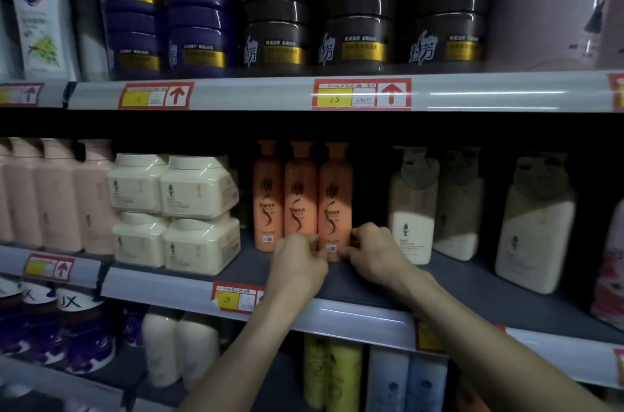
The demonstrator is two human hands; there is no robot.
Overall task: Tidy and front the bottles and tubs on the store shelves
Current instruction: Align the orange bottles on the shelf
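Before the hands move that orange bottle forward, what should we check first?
1. Both hands on the bottle: ok. The left hand and right hand grip the base of the right-hand orange bottle.
2. Bottle upright: ok.
3. Label facing front: ok.
4. Bare shelf in front of it: ok.
5. In line with the other orange bottles: cannot tell.
6. Clear of the cream bottle to the right: ok, there is a gap.
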